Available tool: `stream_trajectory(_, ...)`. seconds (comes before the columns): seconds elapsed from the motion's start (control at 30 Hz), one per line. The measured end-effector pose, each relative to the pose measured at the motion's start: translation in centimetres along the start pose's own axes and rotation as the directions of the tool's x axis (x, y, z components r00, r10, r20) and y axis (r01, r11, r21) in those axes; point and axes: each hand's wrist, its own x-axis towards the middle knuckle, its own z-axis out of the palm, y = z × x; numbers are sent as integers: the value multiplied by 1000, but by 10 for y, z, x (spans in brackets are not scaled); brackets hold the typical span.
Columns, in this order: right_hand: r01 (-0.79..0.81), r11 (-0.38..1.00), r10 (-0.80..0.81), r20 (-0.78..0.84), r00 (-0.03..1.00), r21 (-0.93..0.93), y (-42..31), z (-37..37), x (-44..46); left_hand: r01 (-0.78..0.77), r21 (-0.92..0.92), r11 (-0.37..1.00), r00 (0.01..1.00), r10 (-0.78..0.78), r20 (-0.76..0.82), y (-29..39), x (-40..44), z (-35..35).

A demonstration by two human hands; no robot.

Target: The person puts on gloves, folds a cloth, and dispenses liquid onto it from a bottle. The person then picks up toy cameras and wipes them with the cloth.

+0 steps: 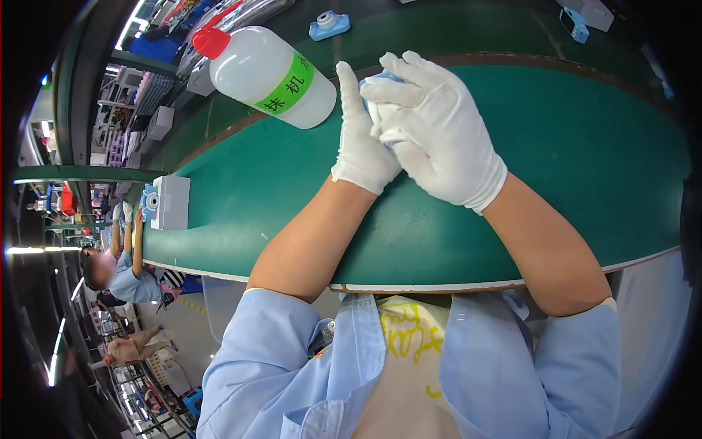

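Both hands wear white gloves and meet over the green bench mat. Between them a light-blue object (382, 77), mostly hidden, shows a small part; its colour matches the blue toy cameras nearby. My left hand (360, 143) supports it from the left, one finger pointing up and the others hidden behind my right hand. My right hand (446, 128) is bent over it, fingertips curled inward. White folds sit under those fingers; whether they are cloth or glove I cannot tell. Left of my hands stands a white plastic bottle (245, 72) with a red nozzle and a green label.
Across the bench lie a blue toy camera (330, 25) and another blue camera (575, 25) beside a white box (596, 13). At the left, a white box (172, 203) stands by a blue camera (150, 203). A person in blue (131, 282) works farther along.
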Motion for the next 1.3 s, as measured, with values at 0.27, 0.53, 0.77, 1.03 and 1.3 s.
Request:
stream_trajectory(0.27,-578,648,721,-156,675,497,46,-9,-23,-123,227,966,971,164,-172,-10,8,2)
stream_trajectory(0.53,-101,994,105,-163,981,29,11,24,-5,-75,574,816,957,221,-189,-10,7,-17)
stream_trajectory(0.77,-639,317,821,134,555,701,7,1,-10,-313,907,283,870,469,154,-40,7,-3)
stream_trajectory(1.03,-771,493,784,178,595,403,26,-11,-15,-343,717,-607,756,274,594,-32,4,1)
stream_trajectory(1.3,-551,212,856,119,503,808,15,-5,-9,-122,380,917,988,148,-38,-11,12,3)
